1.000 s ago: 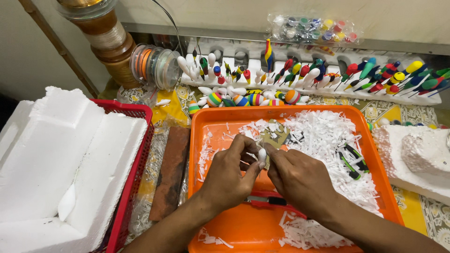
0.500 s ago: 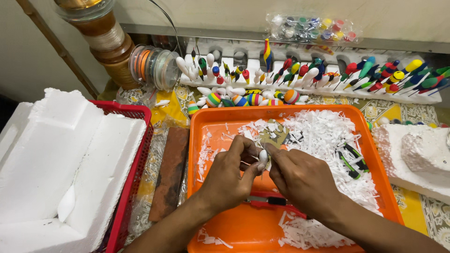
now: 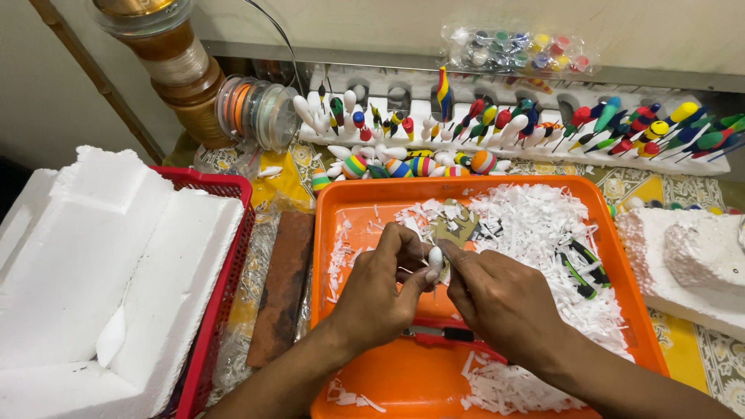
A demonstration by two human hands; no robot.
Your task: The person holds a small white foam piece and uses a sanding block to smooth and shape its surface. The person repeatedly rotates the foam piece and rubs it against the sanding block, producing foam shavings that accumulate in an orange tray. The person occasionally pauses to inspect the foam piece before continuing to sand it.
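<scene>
Head view: left hand [image 3: 380, 291] and right hand [image 3: 497, 299] meet over the orange tray [image 3: 365, 209]. Left grip closed on a small white foam float [image 3: 435, 258], pinched in fingertips above the tray middle. Right grip closed too, fingers touching the float; can't tell what it pinches. White shavings [image 3: 535, 225] fill the tray. Red basket [image 3: 225, 233] with foam block [image 3: 93, 264] on the left; painted floats [image 3: 497, 124] racked behind.

a small white foam float [image 3: 435, 258] stands upright between the fingertips of both hands. it is smooth and egg-shaped. it sits over the orange tray [image 3: 403, 388] full of white foam bits.
</scene>
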